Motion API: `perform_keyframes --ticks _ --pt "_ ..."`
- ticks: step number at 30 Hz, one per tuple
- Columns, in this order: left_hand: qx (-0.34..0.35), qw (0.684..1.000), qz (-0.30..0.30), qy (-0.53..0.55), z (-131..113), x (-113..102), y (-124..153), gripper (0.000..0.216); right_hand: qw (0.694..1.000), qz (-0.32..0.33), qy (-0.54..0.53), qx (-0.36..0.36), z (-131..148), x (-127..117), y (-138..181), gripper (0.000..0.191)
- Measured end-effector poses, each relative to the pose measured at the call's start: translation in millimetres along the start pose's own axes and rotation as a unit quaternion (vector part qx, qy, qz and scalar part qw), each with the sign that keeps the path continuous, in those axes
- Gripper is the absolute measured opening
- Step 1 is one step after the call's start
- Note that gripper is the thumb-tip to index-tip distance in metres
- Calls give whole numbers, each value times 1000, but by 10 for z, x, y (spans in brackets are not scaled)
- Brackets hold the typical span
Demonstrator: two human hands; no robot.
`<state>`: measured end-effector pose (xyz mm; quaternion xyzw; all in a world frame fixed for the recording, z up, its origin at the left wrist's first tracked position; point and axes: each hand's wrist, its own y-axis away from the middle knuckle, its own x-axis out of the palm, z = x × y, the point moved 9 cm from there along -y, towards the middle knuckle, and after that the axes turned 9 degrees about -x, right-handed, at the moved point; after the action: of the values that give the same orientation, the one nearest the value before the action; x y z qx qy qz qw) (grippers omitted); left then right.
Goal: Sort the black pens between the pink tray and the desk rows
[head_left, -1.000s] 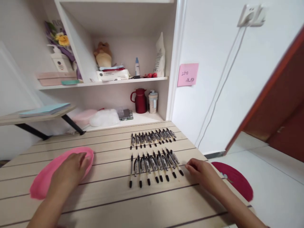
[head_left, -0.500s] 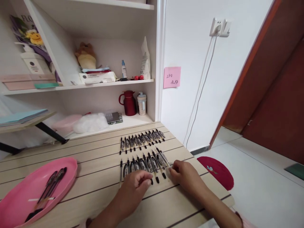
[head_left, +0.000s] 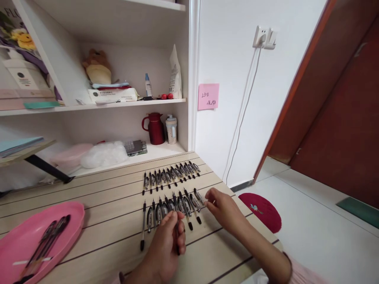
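Observation:
My left hand point(head_left: 167, 242) is closed around an uncapped pen point(head_left: 178, 236), its tip pointing away from me. My right hand point(head_left: 220, 207) has its fingers curled in a pinch at the near end of a loose black-and-clear pen cap point(head_left: 198, 195). Between the hands lies a front row of uncapped pens point(head_left: 195, 211) with separate caps point(head_left: 187, 206) beside them. One pen point(head_left: 143, 225) lies at the row's left end. Farther back, a row of pens point(head_left: 162, 179) lies side by side with caps between them.
A pink tray point(head_left: 75, 215) with several pens stands at the left of the striped wooden table point(head_left: 112, 236). Behind the table are shelves with a red jug point(head_left: 156, 128) and a cup point(head_left: 171, 128). A red round stool point(head_left: 263, 217) stands beyond the right edge.
The pen at the right of the front row has left my right fingers, and a pen is now in my left hand. My left hand has turned. The view has shifted right.

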<state>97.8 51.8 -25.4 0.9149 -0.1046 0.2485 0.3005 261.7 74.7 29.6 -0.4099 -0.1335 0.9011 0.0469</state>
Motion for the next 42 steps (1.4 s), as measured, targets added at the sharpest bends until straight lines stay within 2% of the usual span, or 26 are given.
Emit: perform_keyframes --ticks 2,6,9,12,15,18,21,25,28,34,42 --pt "-18 1000 6 -7 50 -10 -1 19 998 -4 60 12 -137 15 -140 13" --pt "-13 998 36 -49 75 38 7 24 993 7 114 10 -234 238 -247 19" --pt "-11 995 54 -79 86 73 12 26 993 8 116 -1 -252 314 -223 21" --pt "-8 994 60 -95 85 92 18 26 996 9 91 -1 -285 253 -159 22" --pt "-4 990 73 -120 92 140 32 25 1000 -8 15 11 -259 113 -92 20" --pt "0 985 78 -155 117 178 43 25 985 -19 -173 18 -105 56 -59 12" --pt "1 979 79 -189 150 194 47 25 925 -44 -374 56 33 57 -54 16" --pt "-4 973 82 -215 182 186 43 26 857 -50 -506 80 131 93 -69 22" --pt "-11 971 85 -225 196 180 37 26 845 -19 -529 80 163 132 -64 23" --pt "0 968 88 -234 183 193 45 28 863 32 -500 62 217 172 -17 24" --pt "17 967 74 -245 144 230 109 30 829 76 -546 93 219 295 67 27"
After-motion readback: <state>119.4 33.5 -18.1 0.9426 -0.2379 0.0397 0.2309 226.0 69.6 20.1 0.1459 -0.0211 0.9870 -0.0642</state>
